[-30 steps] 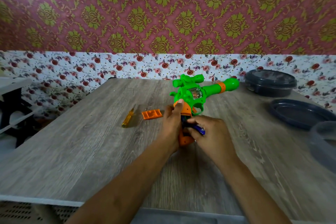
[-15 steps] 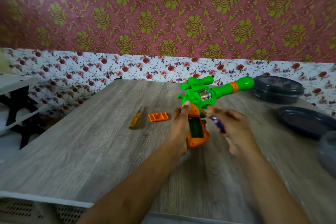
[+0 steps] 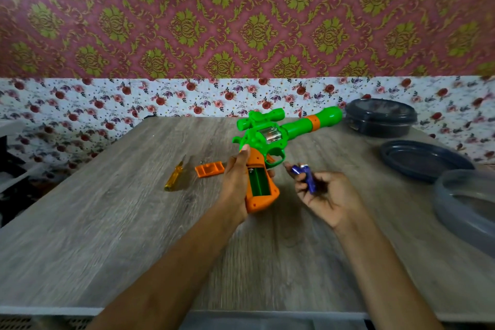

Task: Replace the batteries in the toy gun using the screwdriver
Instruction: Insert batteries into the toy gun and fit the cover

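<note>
A green toy gun (image 3: 284,131) with an orange grip lies across the middle of the wooden table (image 3: 107,222), barrel pointing to the far right. My left hand (image 3: 237,182) grips the orange handle, whose battery compartment (image 3: 258,179) is open and shows a green hollow with nothing in it. To the right of the gun, my right hand (image 3: 324,195) holds blue batteries (image 3: 308,177) in its curled fingers. The orange compartment cover (image 3: 209,169) lies left of the handle, a small screw (image 3: 202,161) just behind it. A yellow-handled screwdriver (image 3: 174,178) lies further left.
A dark round container with lid (image 3: 380,118) stands at the back right. A dark plate (image 3: 423,161) lies in front of it, and a clear round container (image 3: 468,203) sits at the right edge. A white shelf (image 3: 10,126) stands left of the table.
My right hand has drawn the blue batteries out of the handle and moved them to the right. The compartment now shows no batteries. My left hand kept its grip on the handle.
</note>
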Tool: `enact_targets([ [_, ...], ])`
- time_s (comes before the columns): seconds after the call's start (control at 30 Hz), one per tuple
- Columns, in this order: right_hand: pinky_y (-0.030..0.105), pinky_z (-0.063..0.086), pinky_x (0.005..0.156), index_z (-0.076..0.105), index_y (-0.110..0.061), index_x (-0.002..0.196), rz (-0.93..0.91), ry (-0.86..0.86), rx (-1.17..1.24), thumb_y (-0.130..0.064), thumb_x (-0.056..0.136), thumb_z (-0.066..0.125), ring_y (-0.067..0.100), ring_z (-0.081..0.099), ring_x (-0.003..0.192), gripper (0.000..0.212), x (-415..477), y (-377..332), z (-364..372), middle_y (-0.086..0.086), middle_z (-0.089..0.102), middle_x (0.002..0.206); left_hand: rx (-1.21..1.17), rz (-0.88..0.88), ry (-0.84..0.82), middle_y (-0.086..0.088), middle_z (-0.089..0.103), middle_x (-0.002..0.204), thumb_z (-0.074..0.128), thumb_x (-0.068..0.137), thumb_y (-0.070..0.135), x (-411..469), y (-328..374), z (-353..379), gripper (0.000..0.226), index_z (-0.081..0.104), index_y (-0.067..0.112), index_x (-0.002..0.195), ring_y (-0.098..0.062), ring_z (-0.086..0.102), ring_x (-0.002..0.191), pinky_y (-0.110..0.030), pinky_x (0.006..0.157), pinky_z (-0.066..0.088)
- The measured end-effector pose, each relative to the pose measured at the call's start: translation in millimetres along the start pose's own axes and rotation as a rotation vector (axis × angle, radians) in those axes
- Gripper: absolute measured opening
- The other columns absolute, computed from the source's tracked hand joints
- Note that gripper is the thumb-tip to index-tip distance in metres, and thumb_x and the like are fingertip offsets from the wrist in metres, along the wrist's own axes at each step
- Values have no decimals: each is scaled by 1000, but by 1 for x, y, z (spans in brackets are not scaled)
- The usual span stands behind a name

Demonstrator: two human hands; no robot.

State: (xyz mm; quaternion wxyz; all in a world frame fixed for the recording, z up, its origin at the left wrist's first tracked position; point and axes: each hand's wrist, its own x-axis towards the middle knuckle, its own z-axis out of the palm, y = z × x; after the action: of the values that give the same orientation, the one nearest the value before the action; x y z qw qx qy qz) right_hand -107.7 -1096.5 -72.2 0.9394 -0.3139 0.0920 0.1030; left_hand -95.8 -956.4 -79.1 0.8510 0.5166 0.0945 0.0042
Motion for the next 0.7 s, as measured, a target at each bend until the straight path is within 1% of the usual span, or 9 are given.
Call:
enact_targets([
  [0.07,15,44,41,48,5,88,28,-16,37,8,82,31,15,54,54,18,-2,-2,1,30,57,88,4,5,-8,-11,68,90,51,92,44,0,-1,1,47,49,10,126,-14,69,55,-25,48,55],
  [0.13,15,46,41,50,6,88,29,-2,60,5,92,30,16,54,60,20,-2,-2,1,27,56,84,13,13,-8,-10,69,91,51,92,44,-1,-1,0,45,50,13,125,-13,69,56,-26,51,55],
  [0.2,15,46,41,51,6,88,29,13,81,4,93,33,15,59,55,19,-2,-2,-1,24,57,83,21,28,-14,-10,69,90,51,92,43,-1,-1,0,44,50,12,124,-14,69,58,-26,52,55],
  [0.27,16,46,42,52,7,91,54,25,101,2,93,33,14,59,57,19,-1,-3,-4,23,60,85,43,45,-18,-11,69,89,50,93,43,-1,-1,-1,43,50,12,122,-15,68,61,-26,52,55],
  [0.33,18,44,48,51,8,96,86,26,123,-2,93,31,12,55,60,22,0,-4,-6,22,62,91,65,57,-17,-11,69,90,49,93,44,-1,-2,-2,41,51,13,120,-17,68,64,-27,54,55],
  [0.43,19,34,56,50,7,98,100,49,143,-8,91,30,10,45,60,26,-2,-5,-7,22,62,90,85,61,-17,-10,69,91,49,93,45,1,-3,-3,39,51,16,119,-16,69,67,-28,57,54],
  [0.57,19,28,51,50,2,93,8,85,58,-7,68,33,9,38,50,32,-3,-3,-5,21,64,85,91,49,-21,-11,70,93,50,93,45,2,-4,-3,40,51,15,120,-15,69,63,-27,52,54],
  [0.63,19,29,49,52,0,90,-50,72,-21,-4,77,29,9,38,48,27,-5,-2,-2,19,65,84,95,46,-21,-11,69,94,50,92,45,4,-4,-4,41,51,15,120,-15,69,63,-27,52,53],
  [0.7,17,34,46,55,-5,90,-134,26,-200,-2,88,26,8,42,49,29,-7,0,2,15,65,87,97,43,-35,-11,69,94,50,92,46,5,-5,-5,40,51,16,119,-15,69,63,-27,52,53],
])
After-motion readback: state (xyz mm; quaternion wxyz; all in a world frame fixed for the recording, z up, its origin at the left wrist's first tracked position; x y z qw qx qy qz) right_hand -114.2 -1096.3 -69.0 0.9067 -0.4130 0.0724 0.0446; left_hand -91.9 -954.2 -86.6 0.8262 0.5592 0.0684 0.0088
